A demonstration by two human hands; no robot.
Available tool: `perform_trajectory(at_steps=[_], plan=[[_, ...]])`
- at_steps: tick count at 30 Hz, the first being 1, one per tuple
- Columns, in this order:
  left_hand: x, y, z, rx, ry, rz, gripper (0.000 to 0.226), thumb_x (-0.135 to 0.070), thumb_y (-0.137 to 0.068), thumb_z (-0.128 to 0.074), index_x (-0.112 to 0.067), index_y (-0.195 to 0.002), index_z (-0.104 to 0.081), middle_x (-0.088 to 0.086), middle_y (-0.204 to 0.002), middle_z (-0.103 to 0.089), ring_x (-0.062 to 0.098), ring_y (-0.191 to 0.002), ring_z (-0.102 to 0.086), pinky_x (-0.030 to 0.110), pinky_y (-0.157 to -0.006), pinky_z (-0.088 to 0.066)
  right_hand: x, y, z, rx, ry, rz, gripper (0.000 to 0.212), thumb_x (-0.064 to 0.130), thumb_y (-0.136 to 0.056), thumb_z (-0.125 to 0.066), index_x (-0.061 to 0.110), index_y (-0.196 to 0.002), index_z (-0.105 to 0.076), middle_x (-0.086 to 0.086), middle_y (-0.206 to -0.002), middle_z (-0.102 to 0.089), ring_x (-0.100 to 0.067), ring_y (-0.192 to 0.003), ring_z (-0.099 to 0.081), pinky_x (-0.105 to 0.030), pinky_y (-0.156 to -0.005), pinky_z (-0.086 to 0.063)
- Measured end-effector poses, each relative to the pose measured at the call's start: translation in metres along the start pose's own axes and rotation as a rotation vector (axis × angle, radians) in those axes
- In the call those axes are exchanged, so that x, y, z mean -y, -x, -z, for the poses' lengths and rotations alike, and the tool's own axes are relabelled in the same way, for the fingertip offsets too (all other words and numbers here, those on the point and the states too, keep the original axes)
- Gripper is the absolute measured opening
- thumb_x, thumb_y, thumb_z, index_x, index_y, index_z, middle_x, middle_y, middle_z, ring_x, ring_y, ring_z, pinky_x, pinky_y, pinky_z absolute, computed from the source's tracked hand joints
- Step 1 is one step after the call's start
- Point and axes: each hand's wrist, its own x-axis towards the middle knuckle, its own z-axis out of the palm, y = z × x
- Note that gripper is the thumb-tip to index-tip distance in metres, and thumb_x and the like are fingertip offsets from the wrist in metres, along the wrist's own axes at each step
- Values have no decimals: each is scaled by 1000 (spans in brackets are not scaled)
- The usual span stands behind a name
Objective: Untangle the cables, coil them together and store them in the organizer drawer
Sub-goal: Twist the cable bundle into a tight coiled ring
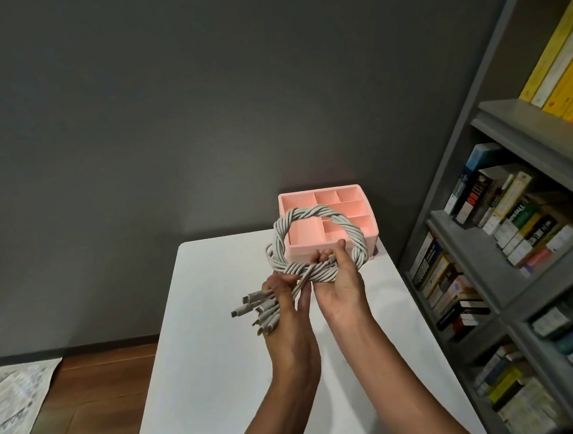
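Two hands hold the cables point(313, 213) up over the table point(220, 357), near its far end. The cables, pale grey and twisted together like rope, form one upright ring. In this view the ring overlaps the near compartments of the organizer point(297, 202). That organizer is pink, open on top, split into several compartments, and stands at the far right corner of the table. The right hand point(338, 281) grips the near part of the ring, with the fingers curled round the strands from below and the thumb pressed on the far side. The left hand point(284, 306) is just beside it, its fingers closed round the loose ends where they leave the ring. The plugs point(247, 308) stick out in a bunch to the left of that hand, clear of the table. Both forearms reach in from the near edge. A grey bookshelf point(504, 245) packed with books stands right of the table, against a dark wall point(167, 89). A newspaper point(13, 405) lies on the wooden floor point(102, 372) at the near left.
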Motion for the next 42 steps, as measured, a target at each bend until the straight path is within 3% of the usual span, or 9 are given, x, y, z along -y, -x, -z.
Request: perform_trajectory(at_steps=[5, 15, 19, 24, 30, 34, 36, 40, 42], plan=[[-2, -15, 6, 121, 167, 94, 22, -28, -93, -48, -11, -84, -59, 4, -94, -66, 11, -95, -65, 19, -77, -55, 0, -10, 2, 31, -88, -67, 25, 13, -95, -54, 8, -71, -49, 0, -54, -46, -13, -58, -47, -45, -109, -39], [-2, -39, 7, 180, 32, 31, 27, -28, -102, -35, -12, -87, -51, 21, -116, -65, 25, -109, -63, 26, -84, -55, 6, 0, 0, 38, 163, -125, 21, 22, -99, -49, 8, -84, -55, -1, -56, -62, -12, -61, -61, -29, -69, -52], [-5, -47, -1, 102, -65, -16, 31, -27, -102, -40, -16, -76, -52, 27, -102, -62, 30, -99, -62, 44, -99, -46, 4, 4, 11, 19, 405, -205, 21, 39, -97, -49, 20, -98, -57, 3, -79, -73, -13, -88, -63, -33, -86, -38], [-11, -48, -6, 80, -34, 48, 30, -23, -103, -36, -16, -75, -42, 10, -66, -68, 22, -68, -69, 37, -72, -55, 7, 8, 28, 51, 572, -251, 32, 48, -89, -55, 20, -103, -61, -1, -96, -70, -13, -94, -62, -32, -89, -39], [-18, -54, 2, 89, -101, 37, 28, -20, -104, -30, -15, -76, -35, 5, -53, -54, 17, -46, -52, 28, -52, -43, 27, 14, 61, 171, 855, 75, 112, 68, -30, -86, 27, -128, -50, -2, -126, -62, -12, -108, -62, -30, -85, -47], [-12, -47, 7, 130, -276, 29, 33, -26, -105, -30, -13, -75, -39, 4, -52, -55, 16, -42, -47, 28, -50, -41, 49, 11, 41, 316, 1131, 594, 64, 55, -74, -66, 28, -130, -48, 9, -131, -49, 12, -107, -53, -6, -83, -42], [-9, -40, 6, 169, -352, 11, 38, -27, -105, -30, -12, -72, -44, 4, -53, -55, 15, -43, -48, 29, -51, -42, 61, 10, 21, 481, 1401, 835, 44, 50, -88, -57, 30, -127, -54, 11, -124, -52, 6, -106, -56, -10, -85, -44], [-9, -34, 6, 241, -514, -44, 42, -31, -104, -30, -11, -71, -47, 2, -52, -54, 14, -46, -50, 29, -53, -44, 76, 10, -14, 986, 2026, 565, 42, 43, -90, -58, 35, -131, -52, 19, -123, -55, 9, -108, -50, -14, -92, -42], [-12, -35, 9, 248, -579, -45, 41, -33, -103, -32, -10, -74, -48, 4, -54, -55, 15, -49, -52, 30, -55, -45, 81, 8, -21, 1086, 2065, 491, 36, 30, -92, -61, 27, -128, -58, 19, -110, -58, 13, -92, -53, -9, -76, -43]])
